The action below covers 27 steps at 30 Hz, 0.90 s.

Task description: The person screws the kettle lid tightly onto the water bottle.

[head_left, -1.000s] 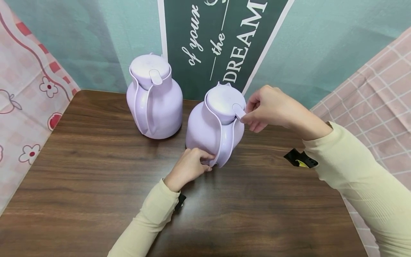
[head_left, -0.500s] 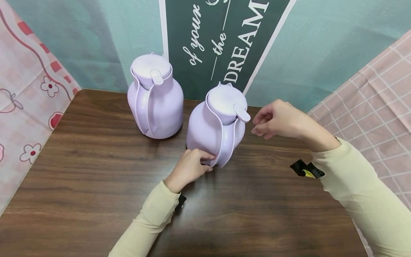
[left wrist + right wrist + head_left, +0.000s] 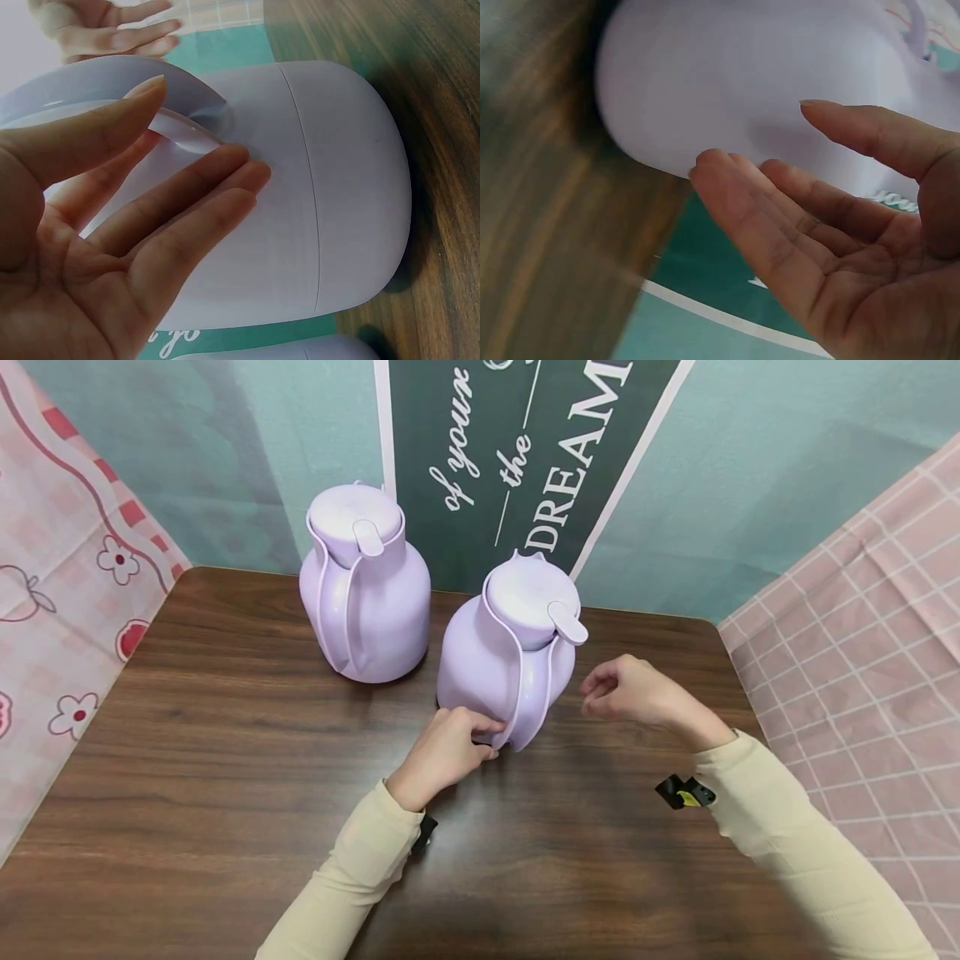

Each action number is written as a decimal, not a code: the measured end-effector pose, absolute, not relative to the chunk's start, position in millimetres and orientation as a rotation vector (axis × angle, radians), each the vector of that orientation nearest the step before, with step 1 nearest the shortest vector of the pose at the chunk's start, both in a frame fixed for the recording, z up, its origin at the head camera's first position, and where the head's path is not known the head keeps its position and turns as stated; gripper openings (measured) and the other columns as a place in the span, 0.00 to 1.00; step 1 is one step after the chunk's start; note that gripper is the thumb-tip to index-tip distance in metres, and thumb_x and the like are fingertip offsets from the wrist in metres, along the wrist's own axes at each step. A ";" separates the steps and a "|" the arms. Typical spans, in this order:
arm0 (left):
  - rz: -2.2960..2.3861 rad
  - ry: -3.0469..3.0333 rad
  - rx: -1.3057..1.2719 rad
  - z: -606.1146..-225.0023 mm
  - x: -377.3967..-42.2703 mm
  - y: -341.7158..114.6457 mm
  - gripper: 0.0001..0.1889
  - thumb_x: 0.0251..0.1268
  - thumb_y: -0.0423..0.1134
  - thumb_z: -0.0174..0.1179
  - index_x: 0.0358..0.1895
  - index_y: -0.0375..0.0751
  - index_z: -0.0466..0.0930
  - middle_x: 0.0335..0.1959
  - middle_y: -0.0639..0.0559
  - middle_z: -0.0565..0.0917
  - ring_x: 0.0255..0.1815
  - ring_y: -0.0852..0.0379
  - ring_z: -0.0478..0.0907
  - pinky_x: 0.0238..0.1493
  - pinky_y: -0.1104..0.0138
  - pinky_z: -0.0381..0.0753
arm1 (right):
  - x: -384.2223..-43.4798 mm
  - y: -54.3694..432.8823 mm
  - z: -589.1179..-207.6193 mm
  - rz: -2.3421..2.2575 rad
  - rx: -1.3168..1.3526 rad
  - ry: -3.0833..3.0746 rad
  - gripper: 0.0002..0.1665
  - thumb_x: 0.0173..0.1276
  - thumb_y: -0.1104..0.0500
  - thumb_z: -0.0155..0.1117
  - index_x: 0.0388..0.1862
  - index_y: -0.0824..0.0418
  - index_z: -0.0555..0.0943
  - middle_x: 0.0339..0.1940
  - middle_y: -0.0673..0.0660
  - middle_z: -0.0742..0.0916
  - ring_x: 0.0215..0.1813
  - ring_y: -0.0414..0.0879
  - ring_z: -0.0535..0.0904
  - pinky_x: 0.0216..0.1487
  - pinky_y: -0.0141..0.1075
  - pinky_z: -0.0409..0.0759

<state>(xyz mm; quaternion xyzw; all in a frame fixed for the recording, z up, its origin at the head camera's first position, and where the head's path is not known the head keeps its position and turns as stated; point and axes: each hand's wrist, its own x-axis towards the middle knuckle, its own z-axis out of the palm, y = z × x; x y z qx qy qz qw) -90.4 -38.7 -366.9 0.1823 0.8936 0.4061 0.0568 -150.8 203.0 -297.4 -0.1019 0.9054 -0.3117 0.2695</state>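
Two pale lilac thermos jugs stand upright side by side in the head view. My left hand is at the right jug, its thumb and index finger pinching the lower part of the handle. In the left wrist view the other fingers extend along the jug's body, and the index fingertip is hidden behind the handle edge. My right hand hovers right of this jug, apart from it, with relaxed fingers and nothing in them. The lid's lever points toward the right. The left jug is untouched.
Both jugs stand near the back of the dark wooden table. Behind them hangs a teal cloth with a dark green lettered panel. Pink patterned cloths border the sides.
My right hand has let go of the lid's lever, drawn away to the right, and come down lower beside the jug. The lever now sticks out further sideways. My left hand stays on the handle.
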 end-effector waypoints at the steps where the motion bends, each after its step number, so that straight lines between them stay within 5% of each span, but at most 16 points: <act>1: 1.231 2.712 0.551 -367.0 -90.6 -38.4 0.15 0.45 0.31 0.68 0.41 0.43 0.85 0.39 0.53 0.84 0.45 0.56 0.78 0.46 0.62 0.74 | -150.5 203.5 -303.1 -0.852 -0.276 2.427 0.16 0.55 0.66 0.63 0.42 0.74 0.77 0.32 0.61 0.85 0.33 0.46 0.81 0.33 0.39 0.79; 10: 1.222 2.728 0.532 -365.3 -89.7 -38.0 0.15 0.45 0.31 0.68 0.41 0.43 0.85 0.40 0.52 0.84 0.46 0.55 0.78 0.47 0.60 0.73 | -150.3 199.0 -348.4 -0.852 -0.351 2.434 0.28 0.50 0.66 0.68 0.48 0.79 0.71 0.40 0.69 0.82 0.42 0.55 0.80 0.36 0.38 0.79; 27: 1.228 2.736 0.548 -364.6 -87.4 -37.0 0.16 0.45 0.31 0.68 0.42 0.43 0.85 0.40 0.52 0.84 0.47 0.55 0.78 0.47 0.59 0.73 | -147.8 184.2 -381.5 -0.881 -0.328 2.492 0.30 0.46 0.64 0.70 0.48 0.76 0.73 0.42 0.68 0.83 0.46 0.58 0.79 0.44 0.42 0.77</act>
